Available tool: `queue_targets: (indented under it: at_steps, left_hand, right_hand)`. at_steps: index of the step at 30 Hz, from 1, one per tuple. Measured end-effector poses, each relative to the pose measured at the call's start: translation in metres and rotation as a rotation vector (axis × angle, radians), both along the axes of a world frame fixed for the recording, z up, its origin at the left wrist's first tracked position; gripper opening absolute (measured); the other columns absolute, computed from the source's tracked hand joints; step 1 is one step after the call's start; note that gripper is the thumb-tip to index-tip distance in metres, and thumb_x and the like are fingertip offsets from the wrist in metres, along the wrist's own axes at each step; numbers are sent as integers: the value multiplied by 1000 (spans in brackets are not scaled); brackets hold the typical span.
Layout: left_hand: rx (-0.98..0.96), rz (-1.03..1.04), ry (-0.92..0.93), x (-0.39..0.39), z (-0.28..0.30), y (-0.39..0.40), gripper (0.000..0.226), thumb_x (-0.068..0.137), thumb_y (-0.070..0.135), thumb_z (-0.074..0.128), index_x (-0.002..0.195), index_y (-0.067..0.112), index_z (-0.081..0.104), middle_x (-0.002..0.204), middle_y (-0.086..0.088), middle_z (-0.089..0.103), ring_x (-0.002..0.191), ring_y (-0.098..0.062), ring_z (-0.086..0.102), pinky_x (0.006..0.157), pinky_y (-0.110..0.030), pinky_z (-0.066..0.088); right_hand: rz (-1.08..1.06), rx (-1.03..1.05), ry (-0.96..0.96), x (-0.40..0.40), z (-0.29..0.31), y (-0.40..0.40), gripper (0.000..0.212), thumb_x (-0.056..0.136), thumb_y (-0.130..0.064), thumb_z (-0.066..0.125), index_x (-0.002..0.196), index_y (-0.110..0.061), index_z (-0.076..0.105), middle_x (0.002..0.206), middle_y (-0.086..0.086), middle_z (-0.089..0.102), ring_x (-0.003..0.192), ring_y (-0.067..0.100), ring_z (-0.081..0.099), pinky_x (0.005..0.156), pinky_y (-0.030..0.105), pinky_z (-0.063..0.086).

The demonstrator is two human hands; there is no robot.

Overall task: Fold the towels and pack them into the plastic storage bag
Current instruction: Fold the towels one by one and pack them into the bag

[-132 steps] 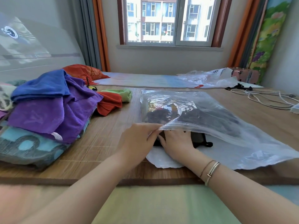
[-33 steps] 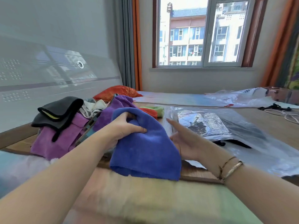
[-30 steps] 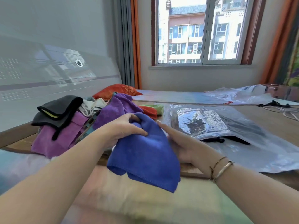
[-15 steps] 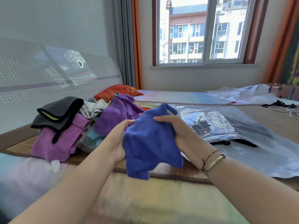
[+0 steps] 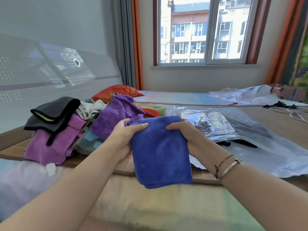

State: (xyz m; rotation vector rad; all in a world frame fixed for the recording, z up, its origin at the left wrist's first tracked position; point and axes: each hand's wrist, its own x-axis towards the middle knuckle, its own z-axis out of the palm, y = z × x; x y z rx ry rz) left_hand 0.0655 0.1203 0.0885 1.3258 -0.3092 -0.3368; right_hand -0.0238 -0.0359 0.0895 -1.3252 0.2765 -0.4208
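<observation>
A blue towel [image 5: 160, 152] hangs in front of me, held up by its top edge above the bed's near edge. My left hand [image 5: 124, 137] grips its upper left corner, thumb on the front. My right hand [image 5: 185, 135] grips the upper right corner. The clear plastic storage bag [image 5: 260, 147] lies flat to the right on the bamboo mat [image 5: 283, 129], with dark folded cloth [image 5: 215, 124] inside and its mouth towards me. A heap of unfolded towels lies to the left: purple [image 5: 115, 117], pink-purple [image 5: 55, 145], black-edged grey [image 5: 53, 112], orange [image 5: 150, 112] and green [image 5: 158, 108].
A grey headboard [image 5: 50, 72] stands behind the pile on the left. Another crumpled plastic bag [image 5: 246, 94] and white cables [image 5: 293, 112] lie at the far right. An orange cushion [image 5: 116, 91] sits beyond the pile, below the window [image 5: 205, 30].
I turned from the bag to the pile and took the blue towel. Over the last second both hands moved to its top corners, and it now hangs flat instead of bunched.
</observation>
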Motion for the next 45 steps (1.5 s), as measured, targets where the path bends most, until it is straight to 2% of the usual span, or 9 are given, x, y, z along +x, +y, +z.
queue_targets:
  at_steps: [9,12,17,21,25,29,34,39,45]
  left_hand:
    - [276,-33,-471,-19,46,5,49,71,29,82,116,28,64,117,-1,63,100,-19,64,83,-33,56]
    - [266,-204,-502,-41,56,3,39,70,22,83,106,29,68,106,-3,69,94,-17,68,77,-29,56]
    - [436,-352,-631,-70,58,-8,65,50,32,92,107,31,62,105,0,68,97,-15,67,84,-32,56]
    - [799,-430,-867,-87,55,-20,56,54,39,91,100,29,61,99,11,61,92,-7,59,78,-23,49]
    - [692,-427,-855,-107,41,-42,34,59,30,90,77,19,63,76,6,61,71,-10,56,61,-22,46]
    - [537,-508,-714,-128,16,-67,34,64,30,88,91,20,69,90,-1,73,89,-17,68,81,-34,56]
    - [475,-179,-1054,-134,-7,-96,28,84,49,63,99,25,64,97,9,64,90,-12,55,74,-14,39]
    - [1139,-107,-1501,-104,-34,-114,76,79,49,67,142,30,28,146,8,34,134,-23,34,105,-39,34]
    - [719,74,-1154,-74,-41,-133,12,91,25,53,85,16,60,86,-4,67,82,-29,63,70,-37,49]
  right_hand:
    - [-166,-836,85,-40,11,6,121,56,-42,90,147,-39,9,150,-10,17,137,15,26,113,41,31]
    - [-57,-1177,107,-65,19,4,90,62,-46,86,136,-40,36,150,-14,23,141,9,14,115,36,22]
    - [22,-1139,152,-104,35,-12,28,71,-26,84,80,-24,57,76,-8,56,69,5,51,60,15,41]
    - [123,-1147,266,-139,42,-28,31,76,-28,80,97,-15,62,92,1,64,84,13,60,76,26,50]
    - [173,-1246,401,-169,46,-39,18,81,-24,73,88,-33,58,83,-16,61,74,-4,57,63,11,44]
    - [90,-1307,473,-179,29,-45,20,76,-17,60,89,-30,54,86,-9,61,82,12,59,69,27,48]
    - [-67,-1394,600,-190,-7,-73,15,69,-20,57,84,-20,56,76,-6,59,75,18,58,64,36,47]
    - [-183,-1504,642,-186,-30,-93,12,71,-20,56,81,-20,49,78,-8,57,79,23,57,63,34,47]
    - [-300,-1594,570,-149,-37,-86,11,74,-23,53,81,-23,44,92,-3,60,92,25,57,62,31,35]
